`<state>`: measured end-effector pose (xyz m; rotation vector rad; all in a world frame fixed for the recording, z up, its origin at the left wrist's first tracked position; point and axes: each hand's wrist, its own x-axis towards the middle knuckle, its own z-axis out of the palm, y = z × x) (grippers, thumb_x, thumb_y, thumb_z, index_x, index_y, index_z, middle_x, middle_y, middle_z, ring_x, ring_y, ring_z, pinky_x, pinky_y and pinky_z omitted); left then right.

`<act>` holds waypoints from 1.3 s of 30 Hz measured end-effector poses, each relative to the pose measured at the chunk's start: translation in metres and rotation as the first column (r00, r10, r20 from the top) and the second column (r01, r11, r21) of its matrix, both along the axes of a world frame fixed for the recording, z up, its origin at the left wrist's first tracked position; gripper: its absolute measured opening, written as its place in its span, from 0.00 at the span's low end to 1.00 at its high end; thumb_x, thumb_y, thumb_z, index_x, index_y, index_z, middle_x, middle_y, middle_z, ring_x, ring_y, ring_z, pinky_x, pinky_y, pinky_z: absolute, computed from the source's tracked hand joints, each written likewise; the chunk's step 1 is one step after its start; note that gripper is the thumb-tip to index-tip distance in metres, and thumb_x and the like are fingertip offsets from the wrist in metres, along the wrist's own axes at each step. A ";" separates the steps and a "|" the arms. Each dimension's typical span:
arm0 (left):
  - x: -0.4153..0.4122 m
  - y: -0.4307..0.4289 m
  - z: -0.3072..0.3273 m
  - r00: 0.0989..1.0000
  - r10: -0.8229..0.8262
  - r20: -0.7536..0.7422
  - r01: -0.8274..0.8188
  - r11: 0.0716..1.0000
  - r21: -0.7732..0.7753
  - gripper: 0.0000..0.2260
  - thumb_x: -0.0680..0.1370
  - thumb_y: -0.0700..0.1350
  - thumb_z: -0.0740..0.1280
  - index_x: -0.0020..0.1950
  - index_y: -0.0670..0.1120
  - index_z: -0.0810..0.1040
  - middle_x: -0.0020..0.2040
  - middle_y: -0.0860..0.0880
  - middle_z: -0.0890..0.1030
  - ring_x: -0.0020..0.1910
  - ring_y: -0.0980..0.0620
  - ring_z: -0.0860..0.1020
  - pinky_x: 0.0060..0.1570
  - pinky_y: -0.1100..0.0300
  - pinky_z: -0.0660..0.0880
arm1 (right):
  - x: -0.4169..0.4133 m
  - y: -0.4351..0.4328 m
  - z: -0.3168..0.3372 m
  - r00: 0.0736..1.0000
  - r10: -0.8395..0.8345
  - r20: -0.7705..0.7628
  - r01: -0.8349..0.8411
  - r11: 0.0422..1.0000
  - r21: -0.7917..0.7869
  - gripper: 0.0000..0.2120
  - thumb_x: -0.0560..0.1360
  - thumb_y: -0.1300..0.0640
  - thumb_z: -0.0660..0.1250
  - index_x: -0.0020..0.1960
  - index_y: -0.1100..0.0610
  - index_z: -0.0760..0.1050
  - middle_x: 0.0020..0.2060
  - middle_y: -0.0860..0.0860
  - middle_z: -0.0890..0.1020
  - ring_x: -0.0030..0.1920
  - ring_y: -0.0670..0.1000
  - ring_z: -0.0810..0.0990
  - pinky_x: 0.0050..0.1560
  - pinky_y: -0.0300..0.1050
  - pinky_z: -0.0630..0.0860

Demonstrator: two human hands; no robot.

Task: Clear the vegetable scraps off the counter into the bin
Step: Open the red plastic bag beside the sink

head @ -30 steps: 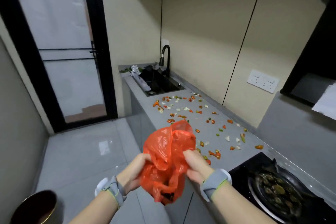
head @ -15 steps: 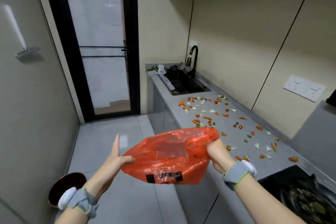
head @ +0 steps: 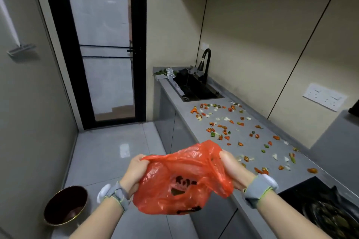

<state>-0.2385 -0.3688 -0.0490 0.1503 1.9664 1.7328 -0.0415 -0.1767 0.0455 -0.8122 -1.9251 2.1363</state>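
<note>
Surface (head: 250,147), grey and long. Bin (head: 58,200) on the floor, well left of the surface. Orange bag (head: 180,180) off the surface's front edge, stretched between left hand (head: 136,170) and right hand (head: 233,169), fingers (head: 224,156) of both clenched on its rim. Vegetable scraps (head: 225,133) scattered across the surface.

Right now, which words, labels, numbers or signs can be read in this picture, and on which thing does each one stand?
Black print on the red plastic bag, which the left hand and the right hand grip: creased and folded, cannot be read.
White wall socket plate: no text that can be read.
Nothing else in view bears any text or sign.
</note>
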 end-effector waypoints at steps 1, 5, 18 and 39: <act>-0.006 -0.001 0.003 1.000 0.020 0.022 -0.021 0.999 0.026 0.05 0.76 0.33 0.64 0.49 0.35 0.79 0.41 0.35 0.82 0.40 0.42 0.79 0.43 0.49 0.77 | 0.001 -0.001 0.000 0.997 0.038 0.067 -0.051 0.977 0.208 0.06 0.81 0.62 0.60 0.52 0.58 0.76 0.46 0.54 0.81 0.44 0.49 0.82 0.45 0.39 0.78; -0.005 -0.001 0.030 0.999 0.039 -0.013 -0.038 0.997 0.074 0.10 0.75 0.30 0.57 0.45 0.42 0.73 0.33 0.38 0.74 0.30 0.48 0.73 0.31 0.58 0.70 | 0.003 0.008 -0.018 0.894 0.017 0.447 -0.379 0.557 0.739 0.09 0.78 0.57 0.62 0.56 0.51 0.65 0.49 0.48 0.77 0.49 0.47 0.78 0.42 0.37 0.71; -0.005 -0.042 0.010 0.878 -0.428 -0.213 0.305 0.845 -0.440 0.13 0.76 0.45 0.68 0.31 0.49 0.79 0.30 0.54 0.79 0.32 0.53 0.77 0.41 0.55 0.76 | -0.046 0.018 -0.040 0.991 0.030 0.127 -0.090 0.861 0.500 0.23 0.71 0.49 0.75 0.56 0.66 0.78 0.54 0.65 0.81 0.56 0.59 0.80 0.58 0.54 0.77; -0.094 -0.006 0.077 0.985 -0.174 -0.015 0.175 0.981 0.083 0.06 0.79 0.36 0.66 0.49 0.37 0.83 0.41 0.42 0.84 0.37 0.50 0.80 0.38 0.61 0.77 | -0.220 0.016 -0.086 0.895 0.017 0.446 -0.333 0.690 0.642 0.38 0.70 0.53 0.71 0.76 0.49 0.60 0.61 0.54 0.81 0.62 0.59 0.79 0.58 0.48 0.75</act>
